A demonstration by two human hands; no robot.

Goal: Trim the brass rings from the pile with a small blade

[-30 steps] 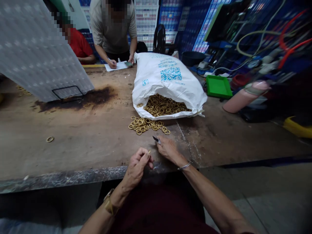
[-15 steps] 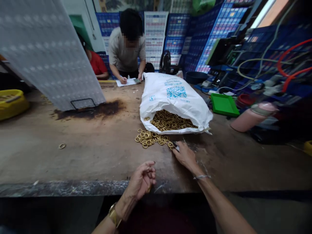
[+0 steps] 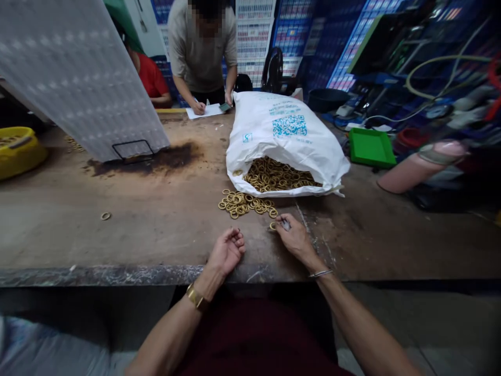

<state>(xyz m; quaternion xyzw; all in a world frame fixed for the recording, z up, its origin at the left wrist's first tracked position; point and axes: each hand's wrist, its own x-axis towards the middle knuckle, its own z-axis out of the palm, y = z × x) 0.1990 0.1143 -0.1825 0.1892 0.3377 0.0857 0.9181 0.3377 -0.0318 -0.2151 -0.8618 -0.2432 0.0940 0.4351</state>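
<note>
Right of lower center, the bare right hand [image 3: 293, 236] pinches a small gold-coloured ring [image 3: 273, 226] at its fingertips, just below the loose pile of gold-coloured rings [image 3: 238, 204]. The bare left hand [image 3: 227, 252], center-bottom, is loosely curled; whether it grasps anything, I cannot tell.

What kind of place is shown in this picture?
Probably a small workshop or factory packing area: a worn wooden workbench carries an open white sack full of metal-looking rings, and stacked blue and white plastic crates stand behind it.
</note>
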